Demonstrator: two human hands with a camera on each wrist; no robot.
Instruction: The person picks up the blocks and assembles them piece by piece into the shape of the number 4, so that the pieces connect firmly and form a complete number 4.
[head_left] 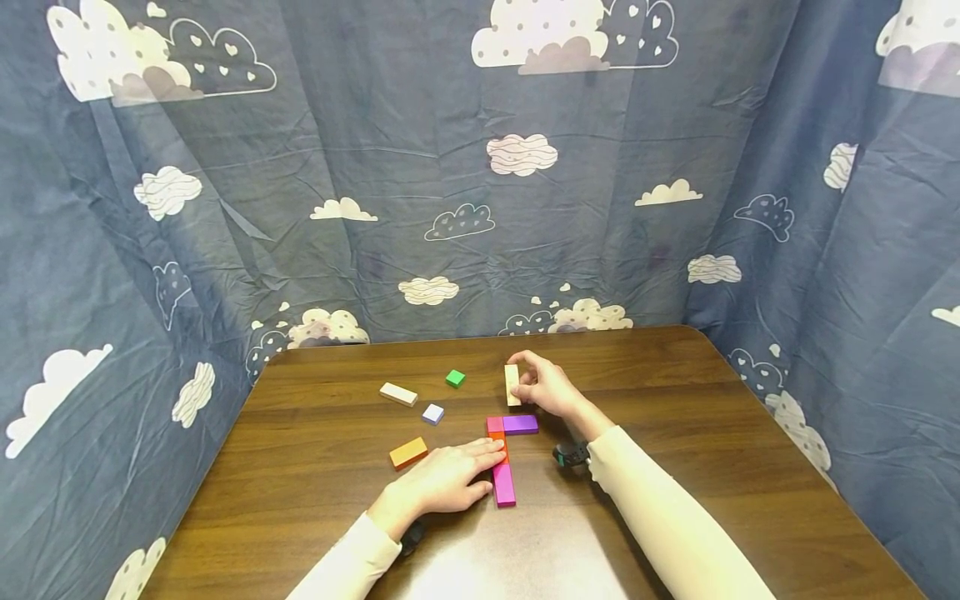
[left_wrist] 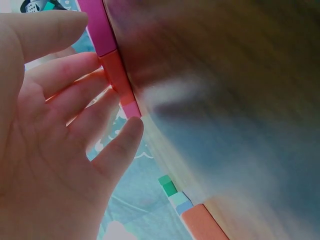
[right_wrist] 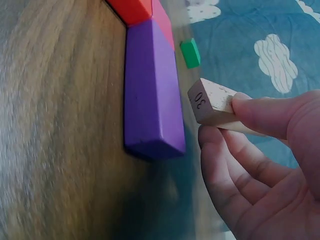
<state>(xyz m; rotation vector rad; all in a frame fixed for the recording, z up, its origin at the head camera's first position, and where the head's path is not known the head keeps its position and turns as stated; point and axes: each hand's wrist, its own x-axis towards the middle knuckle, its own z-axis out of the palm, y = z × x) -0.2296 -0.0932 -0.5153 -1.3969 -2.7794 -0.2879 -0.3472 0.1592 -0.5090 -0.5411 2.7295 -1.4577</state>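
My right hand (head_left: 545,388) pinches a pale wooden block (head_left: 512,385) between thumb and fingers, beyond the purple block (head_left: 521,425). In the right wrist view, the wooden block (right_wrist: 212,102) has "30" printed on its end. Fingers extended, my left hand (head_left: 450,475) touches the row of blocks. That row runs from a magenta block (head_left: 504,485) through a red-orange block (left_wrist: 117,75), partly covered by fingers in the head view, to a small pink block (head_left: 495,424). The purple block extends right from the pink one.
Left of the row lie an orange block (head_left: 408,453), a small pale blue block (head_left: 432,414), a whitish block (head_left: 398,394) and a small green block (head_left: 455,378). A cloud-patterned curtain (head_left: 390,167) hangs behind the brown table (head_left: 637,375).
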